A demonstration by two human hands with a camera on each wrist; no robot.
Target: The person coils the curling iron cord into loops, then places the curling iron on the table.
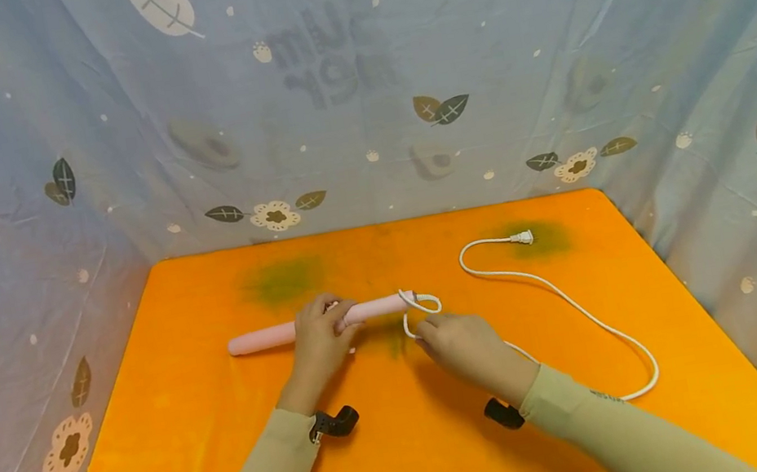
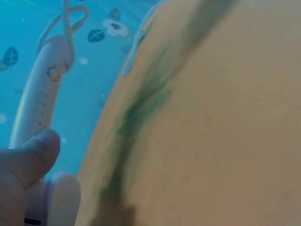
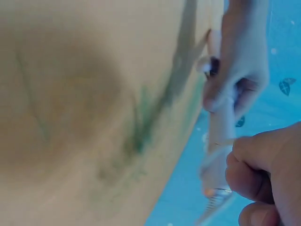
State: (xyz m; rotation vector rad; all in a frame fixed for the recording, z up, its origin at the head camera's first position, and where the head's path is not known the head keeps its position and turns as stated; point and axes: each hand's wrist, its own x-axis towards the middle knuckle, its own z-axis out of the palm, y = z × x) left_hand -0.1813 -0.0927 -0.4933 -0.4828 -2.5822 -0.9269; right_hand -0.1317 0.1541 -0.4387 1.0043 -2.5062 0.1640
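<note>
A pink curling iron point(image 1: 378, 308) lies crosswise in front of me, its barrel point(image 1: 261, 339) toward the left. My left hand point(image 1: 318, 340) grips it around the middle, thumb along the handle. In the left wrist view the handle point(image 2: 35, 108) shows a round button point(image 2: 53, 73) and a row of small dots. White cord point(image 1: 427, 307) leaves the handle's right end and loops around that end. My right hand point(image 1: 466, 346) pinches the cord close to the loop, fingers curled. In the right wrist view that cord is blurred near the fingertips point(image 3: 242, 149).
The rest of the cord point(image 1: 575, 304) snakes over the right side of the orange-covered table point(image 1: 199, 462) to a white plug point(image 1: 522, 238) near the back edge. Dark green patches point(image 1: 289, 279) mark the cover. Patterned blue-grey curtains point(image 1: 362, 131) enclose the back and sides.
</note>
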